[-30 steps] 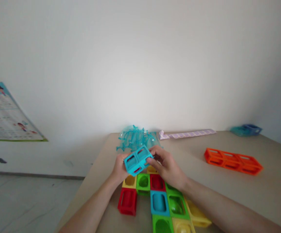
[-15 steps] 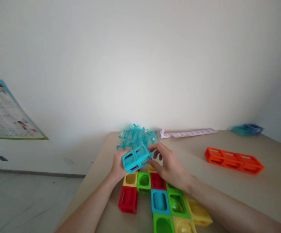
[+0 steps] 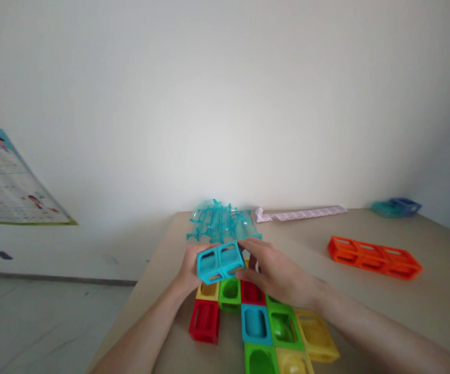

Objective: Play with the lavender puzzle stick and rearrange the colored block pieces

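Note:
A light-blue double block, two open-framed cubes joined end to end, is held tilted above the table. My left hand is closed round its left end. On the right end, the thumb and fingers of my right hand grip the same block. Just below lie joined cubes: a red one, a green one, a blue one, another green one and a yellow one. My hands and the held block hide the far part of this group.
Clear teal plastic pieces lie at the back by the wall. A folded purple checked strip is to their right. An orange row of joined cubes rests on the right, with a dark-blue block in the far corner.
The light-blue double block has dropped slightly and tilted less. My right hand has come down with it and closed onto its right end.

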The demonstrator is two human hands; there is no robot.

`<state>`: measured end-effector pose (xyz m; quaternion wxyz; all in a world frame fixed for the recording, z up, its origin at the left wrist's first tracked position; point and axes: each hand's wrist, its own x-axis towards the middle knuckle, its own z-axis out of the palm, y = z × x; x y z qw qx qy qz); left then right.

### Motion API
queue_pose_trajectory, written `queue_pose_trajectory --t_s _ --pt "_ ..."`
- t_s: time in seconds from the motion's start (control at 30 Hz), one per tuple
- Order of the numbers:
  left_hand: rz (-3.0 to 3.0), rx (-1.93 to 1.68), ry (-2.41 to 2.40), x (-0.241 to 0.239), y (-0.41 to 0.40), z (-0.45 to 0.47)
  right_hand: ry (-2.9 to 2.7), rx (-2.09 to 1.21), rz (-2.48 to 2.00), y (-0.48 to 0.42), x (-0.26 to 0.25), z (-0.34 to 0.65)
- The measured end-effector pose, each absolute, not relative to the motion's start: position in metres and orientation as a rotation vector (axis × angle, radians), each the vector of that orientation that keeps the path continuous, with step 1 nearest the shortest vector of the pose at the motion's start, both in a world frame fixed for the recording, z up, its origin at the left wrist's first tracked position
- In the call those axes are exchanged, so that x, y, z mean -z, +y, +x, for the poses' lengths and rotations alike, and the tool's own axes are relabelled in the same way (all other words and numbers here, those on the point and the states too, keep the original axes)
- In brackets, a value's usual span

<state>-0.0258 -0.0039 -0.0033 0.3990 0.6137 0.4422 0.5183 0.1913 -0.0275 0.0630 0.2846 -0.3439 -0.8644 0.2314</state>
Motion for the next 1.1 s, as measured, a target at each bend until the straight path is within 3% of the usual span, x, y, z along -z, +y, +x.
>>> queue_pose_trajectory --t_s 0.37,0.57,0.77,0.93,1.1 --pt "1.318 -1.246 1.022 0.000 -0.004 -0.025 -2.503 -0.203 -0.645 -0.026 -0.051 0.189" --pt "1.306 -1.388 1.030 -0.001 -0.004 -0.028 -2.350 -0.134 -0.954 -0.040 -0.072 0.190" --pt "1.370 -1.493 1.124 0.004 -0.002 -0.022 -2.793 -0.265 -0.384 -0.053 -0.061 0.186" --pt "1.484 -1.436 1.142 0.005 -0.004 -0.014 -2.787 -0.110 -0.327 -0.049 -0.030 0.175" --pt "1.561 -1.409 1.128 0.004 -0.006 -0.014 -2.739 0.008 -0.330 -0.048 -0.031 0.175"
